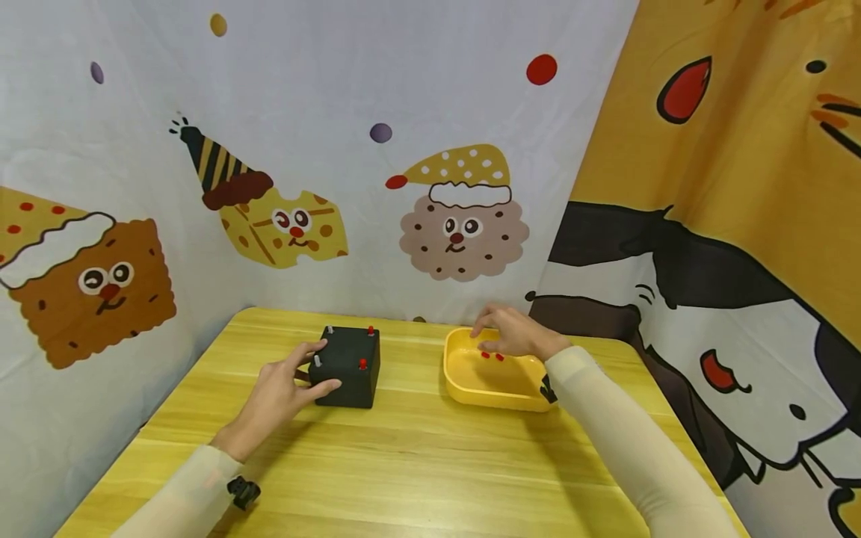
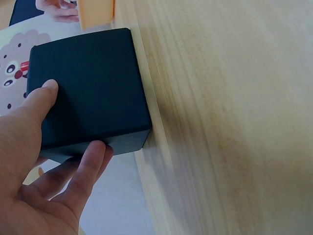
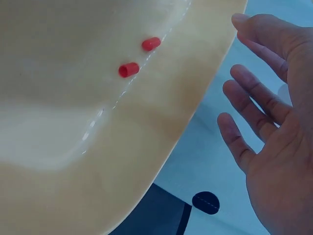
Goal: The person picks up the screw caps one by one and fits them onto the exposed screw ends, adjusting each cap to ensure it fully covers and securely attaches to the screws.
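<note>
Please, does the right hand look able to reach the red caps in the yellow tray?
Probably yes: the right hand is close and holds nothing, and nothing covers the red caps in the open yellow tray.

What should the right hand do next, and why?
Probably dip the right hand into the yellow tray and pinch one of the red caps: the hand looks empty, two caps lie there, and the black box, gripped by the left hand, shows two silver posts that look uncapped.
</note>
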`<state>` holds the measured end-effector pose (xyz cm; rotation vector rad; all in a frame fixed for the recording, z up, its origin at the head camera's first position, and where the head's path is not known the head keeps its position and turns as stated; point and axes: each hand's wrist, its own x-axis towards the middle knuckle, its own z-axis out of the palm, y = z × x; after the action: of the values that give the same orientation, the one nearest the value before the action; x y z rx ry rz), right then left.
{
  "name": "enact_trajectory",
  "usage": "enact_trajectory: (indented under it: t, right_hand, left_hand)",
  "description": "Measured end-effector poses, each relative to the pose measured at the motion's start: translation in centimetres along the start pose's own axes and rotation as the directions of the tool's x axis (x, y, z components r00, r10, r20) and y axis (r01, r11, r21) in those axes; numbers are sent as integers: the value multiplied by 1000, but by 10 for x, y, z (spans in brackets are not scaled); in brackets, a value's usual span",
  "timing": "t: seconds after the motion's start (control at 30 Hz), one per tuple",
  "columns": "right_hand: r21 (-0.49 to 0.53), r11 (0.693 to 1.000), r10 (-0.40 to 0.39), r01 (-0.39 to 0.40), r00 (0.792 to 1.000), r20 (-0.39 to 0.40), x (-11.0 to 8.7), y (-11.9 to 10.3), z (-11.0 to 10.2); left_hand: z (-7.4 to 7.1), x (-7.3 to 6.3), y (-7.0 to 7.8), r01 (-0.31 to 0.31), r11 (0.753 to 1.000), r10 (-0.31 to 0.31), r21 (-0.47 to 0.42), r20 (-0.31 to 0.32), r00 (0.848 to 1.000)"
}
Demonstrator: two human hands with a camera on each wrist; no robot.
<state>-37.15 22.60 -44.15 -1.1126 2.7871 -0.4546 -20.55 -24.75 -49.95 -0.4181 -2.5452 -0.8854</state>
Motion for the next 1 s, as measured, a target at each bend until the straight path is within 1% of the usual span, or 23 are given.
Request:
enact_trajectory:
  t: [0.17,0.43,0.67,1.0]
  right_hand:
    - [-23,1000,-6,7,1000,28,1,6,2]
    - [-71,997,-37,40,998,42,5,14,5]
    - [-109,991,-67,73,996,62,8,18,8]
    - [-158,977,-134,145,988,74,13,27,9]
  left_hand:
    - [0,0,0,3,1000,-3,0,3,1000]
    - [0,0,0,18,1000,-18,-2,12,1000]
    - [1,0,0,13,1000,-13,-6,15,1000]
    - [2,0,-2,-6,1000,6,10,-4,1000]
